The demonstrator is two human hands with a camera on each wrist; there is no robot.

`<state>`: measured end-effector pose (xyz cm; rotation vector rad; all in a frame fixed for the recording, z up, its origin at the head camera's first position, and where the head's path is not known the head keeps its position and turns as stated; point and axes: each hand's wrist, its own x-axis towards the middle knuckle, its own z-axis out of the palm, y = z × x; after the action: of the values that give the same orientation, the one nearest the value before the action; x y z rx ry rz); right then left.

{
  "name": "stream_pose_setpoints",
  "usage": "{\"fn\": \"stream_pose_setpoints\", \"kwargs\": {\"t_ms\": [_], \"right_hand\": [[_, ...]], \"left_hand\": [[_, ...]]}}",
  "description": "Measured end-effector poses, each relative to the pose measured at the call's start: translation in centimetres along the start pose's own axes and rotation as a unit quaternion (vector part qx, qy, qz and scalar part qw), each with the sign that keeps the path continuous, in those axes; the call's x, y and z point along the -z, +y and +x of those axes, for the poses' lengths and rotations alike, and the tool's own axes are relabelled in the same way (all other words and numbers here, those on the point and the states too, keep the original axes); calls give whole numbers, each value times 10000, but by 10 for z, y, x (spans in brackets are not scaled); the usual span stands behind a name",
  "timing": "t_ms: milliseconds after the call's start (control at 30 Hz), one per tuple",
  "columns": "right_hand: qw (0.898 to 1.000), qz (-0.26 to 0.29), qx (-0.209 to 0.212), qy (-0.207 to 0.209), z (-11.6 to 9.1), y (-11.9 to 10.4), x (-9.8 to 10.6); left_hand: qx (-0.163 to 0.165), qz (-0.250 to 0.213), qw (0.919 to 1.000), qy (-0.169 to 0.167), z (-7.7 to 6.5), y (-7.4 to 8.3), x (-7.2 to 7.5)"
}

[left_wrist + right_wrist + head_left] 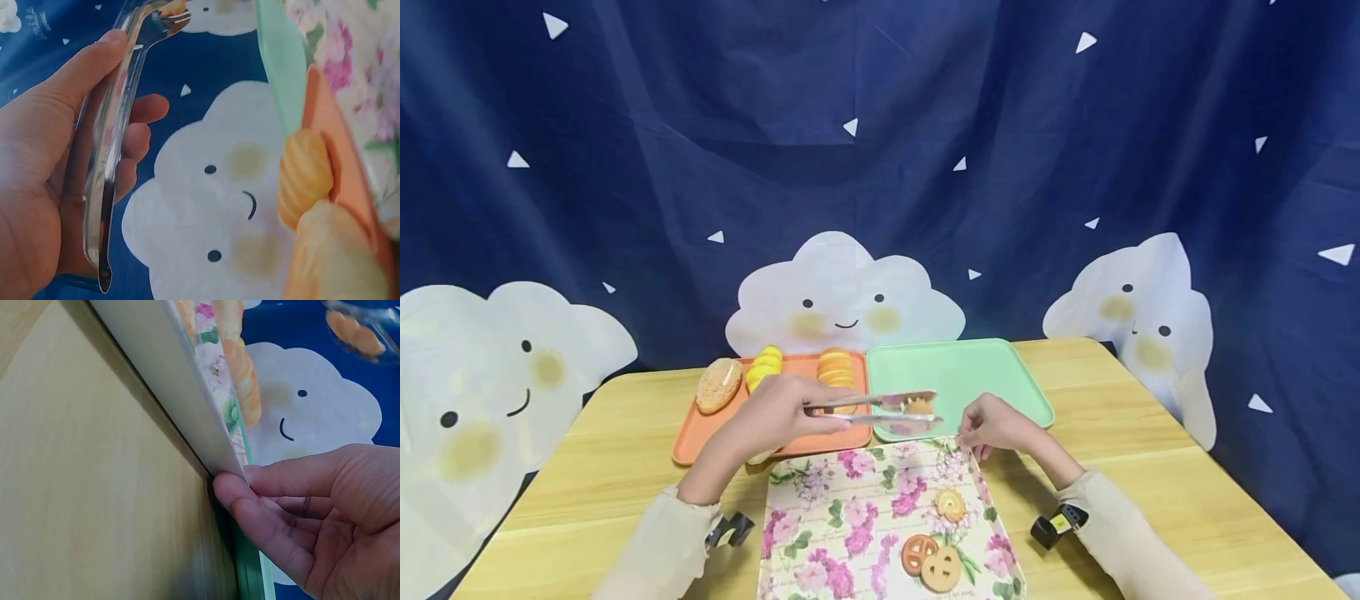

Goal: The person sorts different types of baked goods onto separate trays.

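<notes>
My left hand (pixel 778 412) grips metal serving tongs (pixel 103 175) above the seam between the orange and green trays. A small orange-brown piece of toy pastry (pixel 917 406) sits between the tong tips; its exact kind is unclear. With thumb and fingers, my right hand (pixel 996 423) pinches the far right corner of a floral tray (pixel 827 537). On that tray lie a scalloped cookie (pixel 950 504), a pretzel-shaped cookie (pixel 916 552) and a round cookie with holes (pixel 942 570). Directly beyond the right hand is a mint green tray (pixel 955 375).
At the back left, the orange tray (pixel 688 446) carries a seeded bun (pixel 718 386), a yellow bread (pixel 765 364) and an orange ridged bread (pixel 835 367). The left hand and tongs partly cover it. A wooden table (pixel 587 467) holds everything, with a navy curtain (pixel 880 183) behind.
</notes>
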<state>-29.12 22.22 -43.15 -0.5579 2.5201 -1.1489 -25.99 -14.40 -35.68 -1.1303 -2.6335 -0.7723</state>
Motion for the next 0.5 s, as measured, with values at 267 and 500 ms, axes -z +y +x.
{"fn": "stream_pose_setpoints", "kwargs": {"t_ms": [267,500], "right_hand": [[10000,49,-36,-22,0,-2,-2],[10000,26,-68,19,-1,-4,-1]], "left_hand": [[206,479,9971,560,22,-13,18],[663,764,9920,760,44,-25,19]]}}
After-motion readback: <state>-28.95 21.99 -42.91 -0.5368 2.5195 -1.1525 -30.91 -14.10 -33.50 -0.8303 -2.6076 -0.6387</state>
